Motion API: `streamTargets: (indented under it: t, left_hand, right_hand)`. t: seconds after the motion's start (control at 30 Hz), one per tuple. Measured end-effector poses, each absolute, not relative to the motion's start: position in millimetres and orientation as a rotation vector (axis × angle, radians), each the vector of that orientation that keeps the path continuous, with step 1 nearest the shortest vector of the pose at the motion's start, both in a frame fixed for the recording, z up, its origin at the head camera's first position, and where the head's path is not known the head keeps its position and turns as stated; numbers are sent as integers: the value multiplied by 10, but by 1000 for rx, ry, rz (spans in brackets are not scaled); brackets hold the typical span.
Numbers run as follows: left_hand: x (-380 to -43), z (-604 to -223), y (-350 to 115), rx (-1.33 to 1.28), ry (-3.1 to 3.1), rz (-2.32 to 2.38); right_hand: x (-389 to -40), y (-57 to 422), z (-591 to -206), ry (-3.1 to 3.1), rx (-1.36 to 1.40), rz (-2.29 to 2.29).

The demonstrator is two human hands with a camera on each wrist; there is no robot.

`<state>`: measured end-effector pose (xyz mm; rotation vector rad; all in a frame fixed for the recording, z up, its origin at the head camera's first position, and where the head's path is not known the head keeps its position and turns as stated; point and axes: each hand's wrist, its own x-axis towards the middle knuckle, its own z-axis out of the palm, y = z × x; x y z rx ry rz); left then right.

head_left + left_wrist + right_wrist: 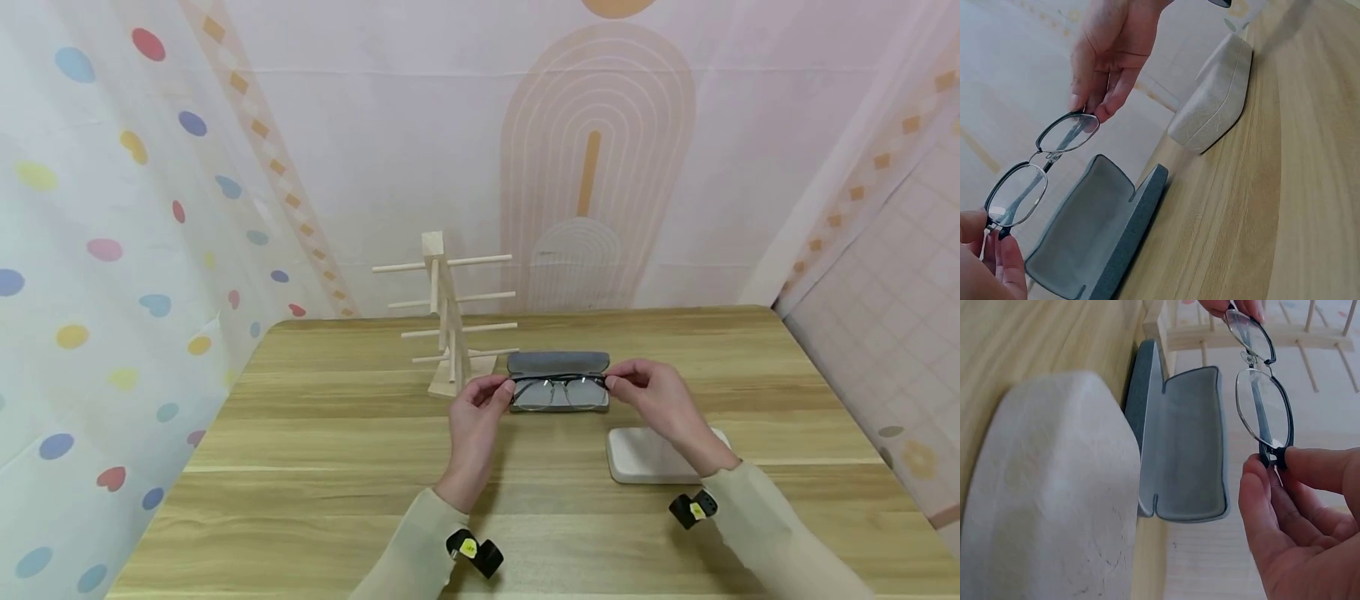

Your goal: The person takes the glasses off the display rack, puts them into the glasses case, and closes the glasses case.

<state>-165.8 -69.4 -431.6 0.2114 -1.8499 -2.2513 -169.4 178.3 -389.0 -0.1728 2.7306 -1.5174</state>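
A pair of eyeglasses point(537, 394) with a dark upper rim and thin metal lower rims hangs between the two hands, its temples folded behind the lenses. My left hand point(472, 429) pinches one outer corner of the frame between thumb and fingers. At the opposite corner, my right hand point(663, 402) pinches likewise, as the right wrist view shows by the thumb on the hinge. Behind and below the eyeglasses, a grey hard glasses case point(558, 362) lies with its lid raised; its pale lining point(1191, 444) shows nothing inside. The glasses are apart from the case in both wrist views.
A white closed glasses case point(647, 457) lies on the wooden table point(337, 483), partly under the right forearm. Left of the grey case stands a wooden rack point(453, 321) with several horizontal pegs. A patterned curtain point(420, 150) hangs behind the table.
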Motion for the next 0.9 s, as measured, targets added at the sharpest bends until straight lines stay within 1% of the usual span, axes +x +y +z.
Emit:
streamTargets:
  t: [0.37, 0.9]
  left_hand:
    - [-1780, -4376, -622, 250, -1863, -2205]
    - [-1904, -4502, -587, 338, -1985, -2114]
  right_hand:
    - [-1894, 1793, -3907, 2711, -135, -1435]
    - [-2041, 1701, -4040, 2702, -82, -1399]
